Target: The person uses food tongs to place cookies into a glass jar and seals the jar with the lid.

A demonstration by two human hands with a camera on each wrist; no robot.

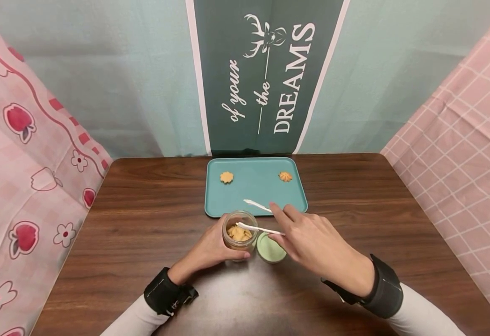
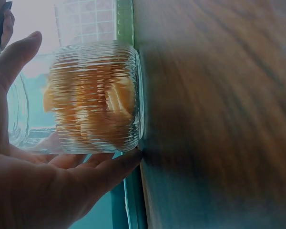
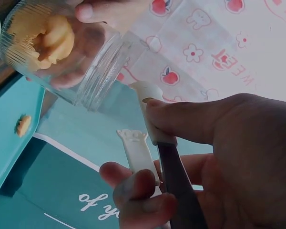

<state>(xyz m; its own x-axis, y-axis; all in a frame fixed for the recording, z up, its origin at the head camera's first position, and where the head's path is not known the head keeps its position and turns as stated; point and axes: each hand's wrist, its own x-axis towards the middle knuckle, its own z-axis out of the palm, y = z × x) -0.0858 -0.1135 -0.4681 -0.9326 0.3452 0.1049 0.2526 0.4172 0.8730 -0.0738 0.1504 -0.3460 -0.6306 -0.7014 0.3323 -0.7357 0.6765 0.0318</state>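
Note:
My left hand grips a ribbed clear glass jar standing on the table, thumb on one side and fingers round the other. Several golden cookies lie inside it. White tongs are held in my right hand between thumb and fingers, their two arms spread apart with nothing between the tips. In the head view one tip is over the jar's mouth and the other is above the tray. A pale green lid lies right of the jar, partly under the right hand.
Beyond the jar, a teal tray bears a flower-shaped cookie at left and a swirled cookie at right. The wooden table is bordered by fabric curtains at the back and both sides.

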